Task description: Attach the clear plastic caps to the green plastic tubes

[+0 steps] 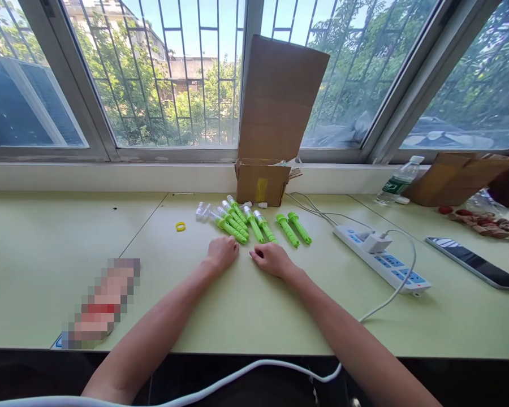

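My left hand rests on the table in a loose fist, its knuckles by the lower ends of several green plastic tubes with ridged bodies and clear tops. A short gap away, my right hand is curled into a fist too, thumb side showing, with nothing visible in it. Just beyond it lie two more clear-topped tubes, one a ridged green tube. Further right, two green tubes without clear tops lie side by side. Small clear plastic pieces and a yellow ring are at the left.
An open cardboard box stands against the window ledge. To the right are a white power strip with cables, a phone, a water bottle and another cardboard box. A blurred-out item lies front left. A white cable crosses the front edge.
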`<state>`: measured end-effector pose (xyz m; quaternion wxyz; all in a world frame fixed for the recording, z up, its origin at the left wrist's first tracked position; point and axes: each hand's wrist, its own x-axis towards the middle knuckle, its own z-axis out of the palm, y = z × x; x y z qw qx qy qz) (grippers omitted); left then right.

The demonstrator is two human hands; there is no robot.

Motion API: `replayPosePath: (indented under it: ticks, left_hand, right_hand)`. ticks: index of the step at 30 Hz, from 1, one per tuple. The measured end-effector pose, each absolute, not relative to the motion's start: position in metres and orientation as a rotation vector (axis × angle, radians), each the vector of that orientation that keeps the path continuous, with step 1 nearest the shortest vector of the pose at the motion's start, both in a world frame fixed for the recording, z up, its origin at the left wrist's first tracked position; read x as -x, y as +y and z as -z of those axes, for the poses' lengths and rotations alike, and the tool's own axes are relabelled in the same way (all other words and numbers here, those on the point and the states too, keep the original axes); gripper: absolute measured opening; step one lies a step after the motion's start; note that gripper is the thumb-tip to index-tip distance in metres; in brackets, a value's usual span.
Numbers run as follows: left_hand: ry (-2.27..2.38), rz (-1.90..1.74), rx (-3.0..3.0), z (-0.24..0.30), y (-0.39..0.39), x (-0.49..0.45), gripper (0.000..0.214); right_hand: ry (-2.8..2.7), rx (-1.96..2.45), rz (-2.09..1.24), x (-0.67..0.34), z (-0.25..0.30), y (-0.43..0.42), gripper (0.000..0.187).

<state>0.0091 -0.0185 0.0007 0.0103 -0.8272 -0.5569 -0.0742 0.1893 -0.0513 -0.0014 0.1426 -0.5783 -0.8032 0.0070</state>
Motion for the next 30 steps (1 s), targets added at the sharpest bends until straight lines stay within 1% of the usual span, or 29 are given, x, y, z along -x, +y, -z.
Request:
replayPosePath:
  ticks: [17,30]
  left_hand:
    - [-1.899,0.248,2.453,0.001,-0.002,0.008,0.035]
    - [-2.042,0.354,2.323,-0.002,0.006,0.017,0.036]
  right_hand:
    - [-2.316,1.717,-0.066,-0.189,0.0,-0.052,0.033]
    - [-2.318,1.747,-0.113,-0.188,-0.003,-0.053,0.03]
